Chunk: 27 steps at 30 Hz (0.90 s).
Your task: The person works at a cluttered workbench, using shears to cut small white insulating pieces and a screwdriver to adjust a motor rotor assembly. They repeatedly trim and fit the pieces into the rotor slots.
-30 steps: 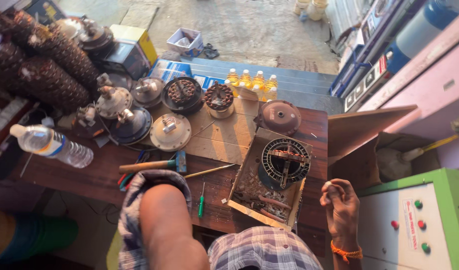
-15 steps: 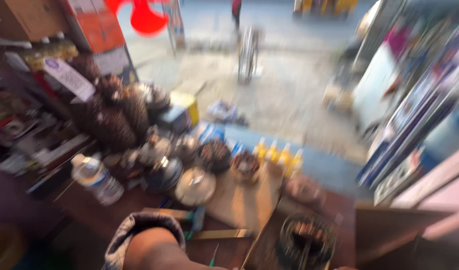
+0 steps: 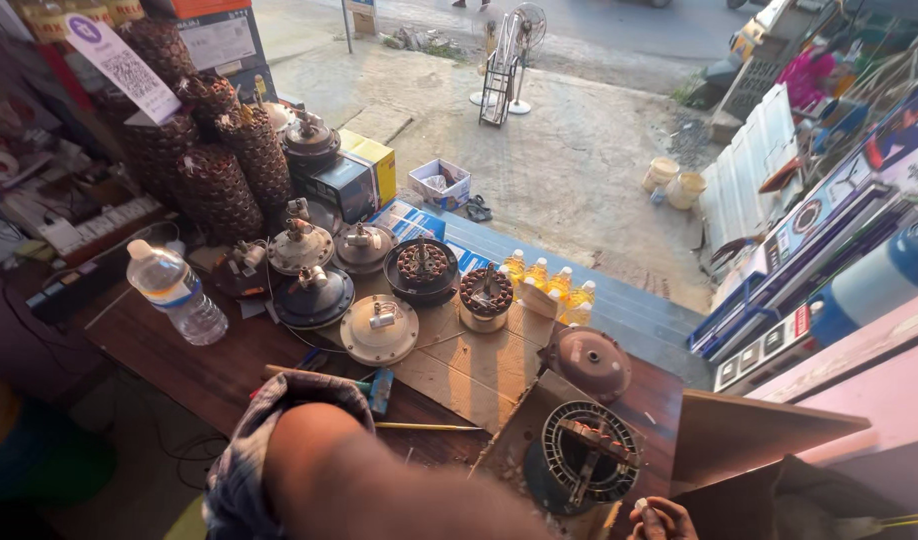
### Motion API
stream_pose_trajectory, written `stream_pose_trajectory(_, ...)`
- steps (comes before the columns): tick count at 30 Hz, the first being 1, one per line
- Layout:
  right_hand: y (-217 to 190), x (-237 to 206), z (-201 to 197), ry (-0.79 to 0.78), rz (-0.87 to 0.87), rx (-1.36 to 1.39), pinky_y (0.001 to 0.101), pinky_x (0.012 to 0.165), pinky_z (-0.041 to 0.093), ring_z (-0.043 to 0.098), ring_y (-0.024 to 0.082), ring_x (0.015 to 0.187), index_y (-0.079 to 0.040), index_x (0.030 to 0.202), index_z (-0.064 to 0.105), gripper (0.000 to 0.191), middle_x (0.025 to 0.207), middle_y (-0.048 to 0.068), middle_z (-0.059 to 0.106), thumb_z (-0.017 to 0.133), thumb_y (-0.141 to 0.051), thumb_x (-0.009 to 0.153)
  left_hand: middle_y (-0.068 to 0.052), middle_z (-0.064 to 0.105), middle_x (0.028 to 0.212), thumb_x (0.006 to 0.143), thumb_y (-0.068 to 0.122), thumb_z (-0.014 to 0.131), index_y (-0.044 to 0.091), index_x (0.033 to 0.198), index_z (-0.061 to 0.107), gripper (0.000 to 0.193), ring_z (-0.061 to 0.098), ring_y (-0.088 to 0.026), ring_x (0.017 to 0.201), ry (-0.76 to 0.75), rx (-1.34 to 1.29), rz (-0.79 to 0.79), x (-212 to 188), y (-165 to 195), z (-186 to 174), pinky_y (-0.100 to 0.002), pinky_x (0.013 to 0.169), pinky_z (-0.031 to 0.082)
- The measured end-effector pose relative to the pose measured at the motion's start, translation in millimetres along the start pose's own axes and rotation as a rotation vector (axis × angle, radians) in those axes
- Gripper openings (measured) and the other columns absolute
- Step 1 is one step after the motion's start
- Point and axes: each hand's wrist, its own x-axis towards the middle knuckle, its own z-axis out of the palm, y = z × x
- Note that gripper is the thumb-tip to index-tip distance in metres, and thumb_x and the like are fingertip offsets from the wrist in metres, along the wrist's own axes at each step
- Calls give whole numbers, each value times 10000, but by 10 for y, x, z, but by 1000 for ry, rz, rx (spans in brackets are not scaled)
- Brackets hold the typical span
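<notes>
Right hand [image 3: 661, 519] at 5 o'clock on the bottom edge, fingers curled close, pinching a small pale bit at the fingertips. Just beside it at 11 o'clock, a round fan stator [image 3: 582, 456] with dark slotted ring, lying in a cardboard tray on the wooden worktop [image 3: 209, 365]. Left hand out of sight; only the bare forearm and checked sleeve [image 3: 269, 430] at 6 o'clock. Farther off at 10 o'clock, a plastic water bottle [image 3: 176, 291] lying tilted. Near centre, a cream motor cover [image 3: 379, 329] on flat cardboard.
</notes>
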Motion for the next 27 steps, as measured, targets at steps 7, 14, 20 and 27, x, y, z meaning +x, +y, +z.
stream_pose_trajectory(7, 4, 201, 109, -17, -32, 5, 332, 487, 529, 622, 181, 535, -43, 1159, 602, 249, 826, 194, 704, 666, -46, 918, -199, 693, 1325, 1187, 462, 482, 171, 1594, 95, 632, 697, -253, 1012, 201, 70, -378, -1072, -382, 103, -386, 878, 570)
stream_pose_trajectory(14, 57, 25, 104, -27, -15, -25, 339, 515, 545, 639, 186, 559, -33, 1152, 603, 247, 831, 197, 711, 669, -42, 915, -193, 707, 1011, 1057, 493, 480, 114, 1639, 121, 781, 609, -115, 651, 828, -12, -903, -3010, -904, 1025, -240, 570, 492)
stream_pose_trajectory(20, 113, 158, 67, -23, -9, -38, 345, 539, 558, 654, 191, 579, -24, 1146, 604, 244, 835, 199, 718, 672, -39, 912, -104, 735, 847, 1092, 593, 371, 32, 1468, 485, 685, 590, -68, 579, 688, -144, -1055, -3573, -866, 1869, -214, 529, 470)
stream_pose_trajectory(27, 131, 173, 57, -16, -8, -39, 352, 567, 574, 671, 197, 602, -14, 1140, 605, 242, 840, 202, 725, 675, -35, 909, -94, 715, 862, 1087, 613, 376, -75, 1211, 688, 765, 576, -66, 691, 503, -498, -1118, -3797, -907, 2288, -218, 633, 440)
